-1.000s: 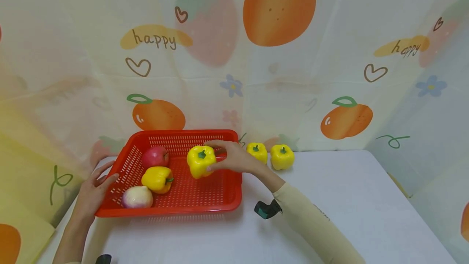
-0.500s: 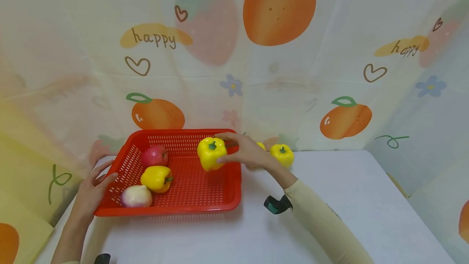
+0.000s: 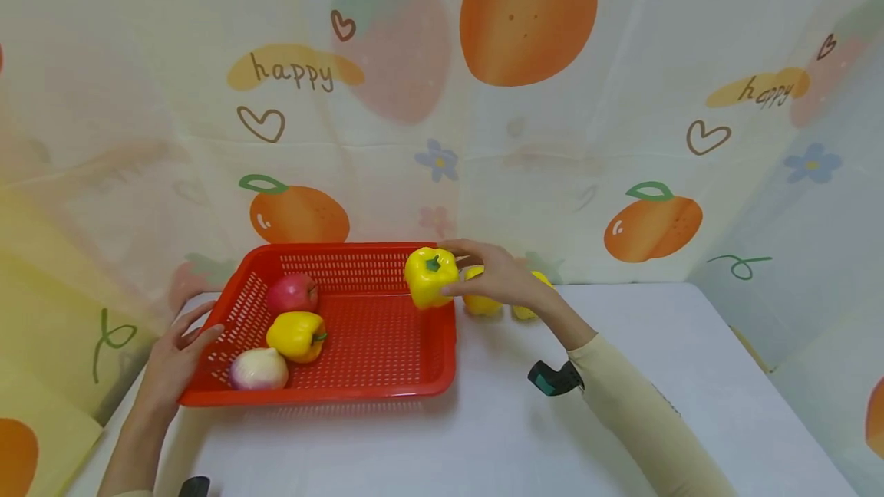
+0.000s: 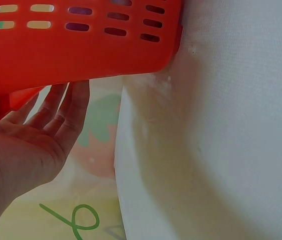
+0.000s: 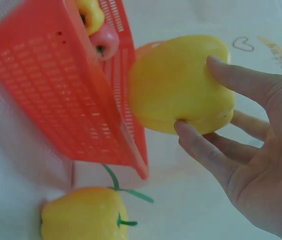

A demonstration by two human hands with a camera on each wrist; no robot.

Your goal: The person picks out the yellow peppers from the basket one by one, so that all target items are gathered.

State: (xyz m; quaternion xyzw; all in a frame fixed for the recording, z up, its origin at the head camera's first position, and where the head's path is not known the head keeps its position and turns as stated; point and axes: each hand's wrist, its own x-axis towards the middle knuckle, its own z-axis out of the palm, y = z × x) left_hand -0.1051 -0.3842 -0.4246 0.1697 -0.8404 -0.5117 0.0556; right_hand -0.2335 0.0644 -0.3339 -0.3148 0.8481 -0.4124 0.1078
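A yellow bell pepper is held between the thumb and fingers of my right hand, over the right rim of a red plastic basket. The right wrist view shows that pepper from its underside, thumb on one side and fingertips on the other. My left hand grips the basket's left rim, its thumb over the edge; in the left wrist view its fingers reach up under the rim. Inside the basket lie a red apple, another yellow bell pepper and a white-purple turnip.
Two more yellow bell peppers, one nearer the basket and one farther right, stand on the white table behind my right hand, partly hidden. A fruit-printed curtain hangs along the table's back edge.
My right hand has carried the yellow bell pepper rightward and slightly up, from over the basket's middle to its right rim. The left hand and basket have stayed in place.
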